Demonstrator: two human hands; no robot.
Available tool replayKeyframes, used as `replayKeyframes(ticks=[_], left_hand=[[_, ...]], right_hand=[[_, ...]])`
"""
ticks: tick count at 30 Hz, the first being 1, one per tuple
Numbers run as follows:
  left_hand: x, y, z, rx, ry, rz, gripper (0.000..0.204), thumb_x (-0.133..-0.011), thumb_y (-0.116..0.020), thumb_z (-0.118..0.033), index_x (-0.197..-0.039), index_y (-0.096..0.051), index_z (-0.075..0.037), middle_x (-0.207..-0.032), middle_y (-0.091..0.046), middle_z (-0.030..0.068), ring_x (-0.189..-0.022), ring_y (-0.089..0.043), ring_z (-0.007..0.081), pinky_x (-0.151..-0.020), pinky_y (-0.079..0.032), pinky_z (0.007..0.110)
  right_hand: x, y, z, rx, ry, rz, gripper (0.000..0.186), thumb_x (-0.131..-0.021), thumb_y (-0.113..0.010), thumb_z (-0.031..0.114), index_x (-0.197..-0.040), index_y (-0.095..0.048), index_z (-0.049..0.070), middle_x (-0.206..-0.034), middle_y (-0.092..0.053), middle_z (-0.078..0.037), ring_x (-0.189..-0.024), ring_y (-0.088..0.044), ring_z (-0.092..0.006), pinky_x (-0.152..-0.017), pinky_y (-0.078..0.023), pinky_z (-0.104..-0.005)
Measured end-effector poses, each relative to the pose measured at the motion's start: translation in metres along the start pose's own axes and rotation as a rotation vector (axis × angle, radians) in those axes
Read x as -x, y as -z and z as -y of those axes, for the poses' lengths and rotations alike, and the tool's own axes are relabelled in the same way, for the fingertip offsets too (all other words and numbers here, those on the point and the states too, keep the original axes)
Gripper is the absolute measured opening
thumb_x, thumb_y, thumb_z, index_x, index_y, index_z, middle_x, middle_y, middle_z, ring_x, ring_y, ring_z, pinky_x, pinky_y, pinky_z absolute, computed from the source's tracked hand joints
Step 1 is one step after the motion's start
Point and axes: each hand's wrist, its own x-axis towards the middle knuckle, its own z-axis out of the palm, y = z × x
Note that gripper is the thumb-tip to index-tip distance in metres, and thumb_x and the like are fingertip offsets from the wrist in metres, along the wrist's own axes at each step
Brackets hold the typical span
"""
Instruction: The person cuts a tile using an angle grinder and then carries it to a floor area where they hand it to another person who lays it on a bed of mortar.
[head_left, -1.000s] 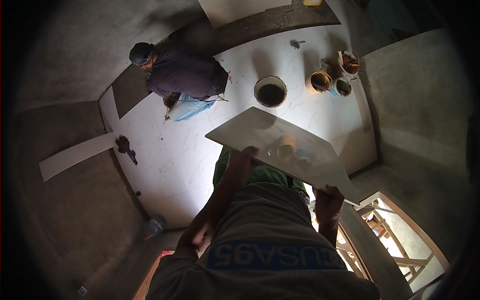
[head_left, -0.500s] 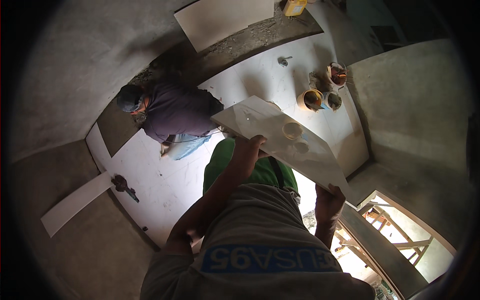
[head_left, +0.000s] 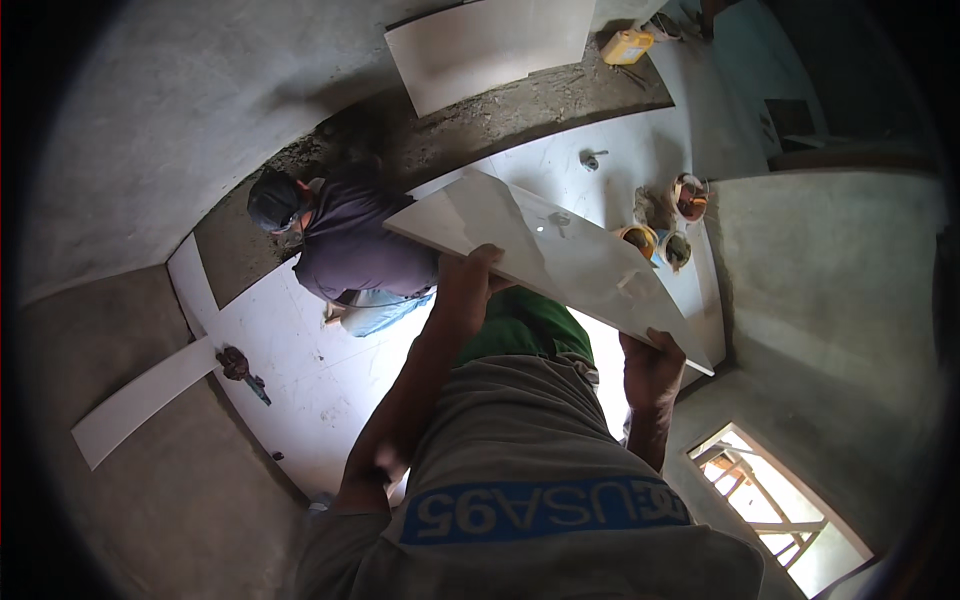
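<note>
A large glossy white tile (head_left: 560, 250) is held out in front of me, tilted, its surface catching reflections. My left hand (head_left: 472, 280) grips its near edge toward the left, thumb on top and fingers beneath. Near the tile's right corner, my right hand (head_left: 652, 365) is closed on the same edge, the thumb over the top. Beyond the tile's left end a co-worker (head_left: 350, 235) in a dark shirt and cap crouches over the floor. The tile's underside is hidden from me.
White tiles (head_left: 300, 350) cover much of the floor, beside a strip of bare mortar (head_left: 520, 108). Another tile (head_left: 490, 50) leans at the far wall near a yellow jug (head_left: 627, 47). Buckets (head_left: 690, 198) stand right. A tile strip (head_left: 145, 400) and a dark tool (head_left: 243, 372) lie left.
The tile and both my hands have shifted slightly left. My view has turned, so the buckets and jug appear farther right and lower. The co-worker remains crouched.
</note>
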Motion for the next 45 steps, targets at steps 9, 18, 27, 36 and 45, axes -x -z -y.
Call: replayKeyframes(ticks=[9, 18, 27, 36, 45], left_hand=[[-0.159, 0.0, -0.038, 0.153, -0.045, -0.239, 0.051, -0.096, -0.065, -0.005, -0.143, -0.052, 0.008, -0.13, -0.064, 0.0197, -0.12, -0.071, 0.0319, -0.099, -0.067, 0.049], [-0.396, 0.024, -0.002, 0.305, -0.008, -0.435, 0.054, -0.098, -0.067, -0.001, -0.15, -0.049, 0.0, -0.137, -0.06, 0.0157, -0.128, -0.066, 0.0314, -0.106, -0.063, 0.049], [-0.626, 0.052, 0.016, 0.55, -0.106, -0.519, 0.049, -0.1, -0.067, -0.004, -0.146, -0.053, 0.005, -0.138, -0.061, 0.0181, -0.13, -0.066, 0.0339, -0.113, -0.059, 0.048], [-0.744, 0.107, -0.016, 0.528, -0.019, -0.642, 0.031, -0.101, -0.066, -0.002, -0.129, -0.059, 0.009, -0.131, -0.064, 0.0202, -0.123, -0.069, 0.0365, -0.108, -0.064, 0.052], [-0.822, 0.144, -0.048, 0.562, -0.052, -0.627, 0.033, -0.103, -0.064, -0.004, -0.132, -0.058, 0.009, -0.132, -0.066, 0.0219, -0.115, -0.074, 0.0405, -0.098, -0.069, 0.054]], right_hand=[[-0.243, -0.075, 0.037, -0.49, -0.396, 0.145, 0.053, -0.096, -0.063, 0.003, -0.148, -0.052, -0.005, -0.141, -0.067, -0.02, -0.133, -0.068, -0.0352, -0.116, -0.059, -0.0531], [-0.565, -0.165, -0.024, -0.304, -0.691, 0.359, 0.056, -0.093, -0.062, 0.008, -0.145, -0.052, -0.007, -0.14, -0.064, -0.022, -0.128, -0.068, -0.037, -0.115, -0.054, -0.0559], [-0.808, -0.266, -0.117, -0.302, -0.741, 0.585, 0.037, -0.097, -0.063, 0.004, -0.131, -0.059, -0.01, -0.129, -0.07, -0.021, -0.119, -0.074, -0.0342, -0.11, -0.063, -0.0489], [-0.912, -0.342, -0.17, -0.338, -0.766, 0.6, 0.032, -0.099, -0.06, 0.005, -0.126, -0.061, -0.013, -0.127, -0.071, -0.025, -0.12, -0.074, -0.038, -0.11, -0.063, -0.0506], [-0.976, -0.402, -0.186, -0.367, -0.719, 0.668, 0.039, -0.1, -0.06, 0.007, -0.13, -0.059, -0.018, -0.135, -0.069, -0.034, -0.125, -0.072, -0.0463, -0.115, -0.062, -0.054]])
